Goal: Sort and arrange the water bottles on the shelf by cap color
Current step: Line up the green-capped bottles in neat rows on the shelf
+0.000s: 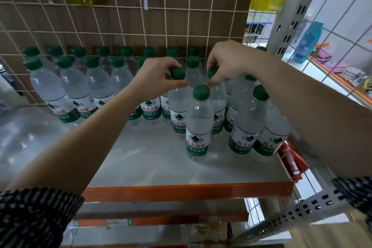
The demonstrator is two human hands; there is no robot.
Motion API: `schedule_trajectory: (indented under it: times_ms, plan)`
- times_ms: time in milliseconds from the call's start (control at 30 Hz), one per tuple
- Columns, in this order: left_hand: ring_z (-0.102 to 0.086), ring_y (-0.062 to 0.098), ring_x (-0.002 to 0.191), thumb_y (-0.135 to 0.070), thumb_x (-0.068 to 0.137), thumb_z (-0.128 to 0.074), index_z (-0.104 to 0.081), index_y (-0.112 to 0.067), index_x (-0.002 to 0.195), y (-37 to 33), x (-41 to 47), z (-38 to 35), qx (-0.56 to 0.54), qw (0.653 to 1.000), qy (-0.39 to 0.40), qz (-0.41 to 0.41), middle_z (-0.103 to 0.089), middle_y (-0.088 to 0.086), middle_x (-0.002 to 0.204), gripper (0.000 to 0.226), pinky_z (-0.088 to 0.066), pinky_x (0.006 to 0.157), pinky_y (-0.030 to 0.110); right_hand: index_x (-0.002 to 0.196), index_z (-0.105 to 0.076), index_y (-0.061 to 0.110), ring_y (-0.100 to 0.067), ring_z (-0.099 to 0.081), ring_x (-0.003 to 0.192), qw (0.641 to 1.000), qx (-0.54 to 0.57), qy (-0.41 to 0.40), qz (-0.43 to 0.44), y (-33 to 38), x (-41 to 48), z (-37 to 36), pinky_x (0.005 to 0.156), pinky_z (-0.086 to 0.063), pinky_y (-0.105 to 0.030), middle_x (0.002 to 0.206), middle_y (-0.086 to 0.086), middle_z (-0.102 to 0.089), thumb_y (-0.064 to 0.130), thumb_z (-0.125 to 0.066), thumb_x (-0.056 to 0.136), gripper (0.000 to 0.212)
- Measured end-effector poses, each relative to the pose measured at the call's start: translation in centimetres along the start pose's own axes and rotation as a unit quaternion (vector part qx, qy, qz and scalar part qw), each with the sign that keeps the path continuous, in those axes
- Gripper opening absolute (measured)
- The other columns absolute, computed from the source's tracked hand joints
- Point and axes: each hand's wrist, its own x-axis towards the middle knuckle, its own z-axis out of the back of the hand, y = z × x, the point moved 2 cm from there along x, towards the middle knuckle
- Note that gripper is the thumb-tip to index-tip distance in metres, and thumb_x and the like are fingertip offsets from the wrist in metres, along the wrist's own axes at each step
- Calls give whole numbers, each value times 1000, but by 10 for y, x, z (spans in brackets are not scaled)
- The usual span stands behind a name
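- As both hands work at cap height, we take the front bottle (199, 125) as our landmark: it stands upright and alone, nearest us on the shelf (149, 161).
- Just behind it to the left stands the left-held bottle (177, 106), its long axis vertical. Our left hand (159, 74) comes in from the left, fingers and thumb curled narrowly round its green cap.
- Just behind it to the right stands the right-held bottle (219, 102), also upright. Our right hand (227, 62) reaches in from the right and pinches its green cap between thumb and fingertips.
- Each hand is nearer its own bottle. We cannot tell whether either base has left the shelf.
- With neighbours pressed close, we judge that any lift should go straight up along the bottle's axis.
- Right of the front bottle, a loose cluster (247, 123) stands touching.
- Farther behind and to its left, two rows of bottles (90, 78) run along the wire grid (120, 16).
- Every cap we can see is green.
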Motion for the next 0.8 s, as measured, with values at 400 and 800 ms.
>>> schedule_trajectory:
  times_ms: [400, 800]
  plan:
    - [-69, 11, 70, -32, 80, -77, -67, -19, 99, -16, 12, -5, -9, 996, 86, 30, -66, -5, 98, 24, -57, 60, 17, 110, -69, 12, -18, -58, 78, 995, 60, -67, -52, -17, -27, -13, 68, -39, -27, 92, -1, -60, 35, -84, 72, 48]
    - [-70, 11, 76, -28, 81, -76, -68, -22, 98, -23, 14, -17, -40, 998, 54, 5, -66, -12, 92, 20, -60, 65, 20, 101, -72, 12, -18, -61, 73, 990, 79, -97, -67, -21, -31, -14, 68, -46, -29, 87, -5, -67, 36, -88, 67, 45]
